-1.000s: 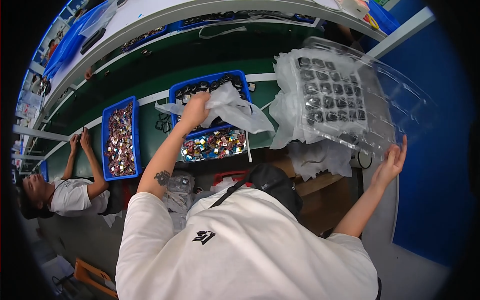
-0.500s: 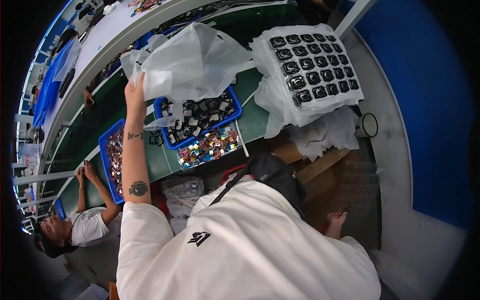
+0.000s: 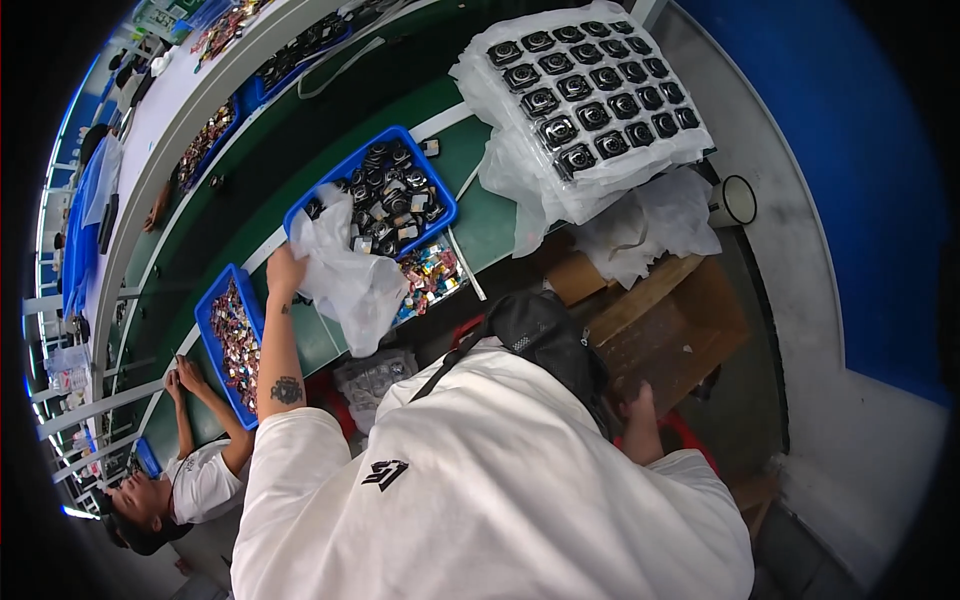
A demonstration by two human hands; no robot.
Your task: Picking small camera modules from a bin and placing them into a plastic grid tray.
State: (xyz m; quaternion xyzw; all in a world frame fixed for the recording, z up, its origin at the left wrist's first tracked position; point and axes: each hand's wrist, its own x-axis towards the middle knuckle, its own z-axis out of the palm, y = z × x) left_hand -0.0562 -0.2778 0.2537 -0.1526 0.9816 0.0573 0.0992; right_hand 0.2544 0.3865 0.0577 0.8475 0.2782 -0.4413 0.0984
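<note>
Left hand (image 3: 285, 272) clamped on crumpled clear plastic bag (image 3: 345, 280), just beside blue parts bin (image 3: 300, 212). Right hand (image 3: 637, 402) low by cardboard box (image 3: 665, 325); grip impossible to tell. Bag already lifted out, not yet set down.

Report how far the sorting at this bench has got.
Done: a filled tray of black round parts lies on the wrapped stack at the bench end. In hand: the left hand grips a clear plastic bag beside the blue bin; the right hand is down by the cardboard box. Left: the bin holds many loose black parts.
</note>
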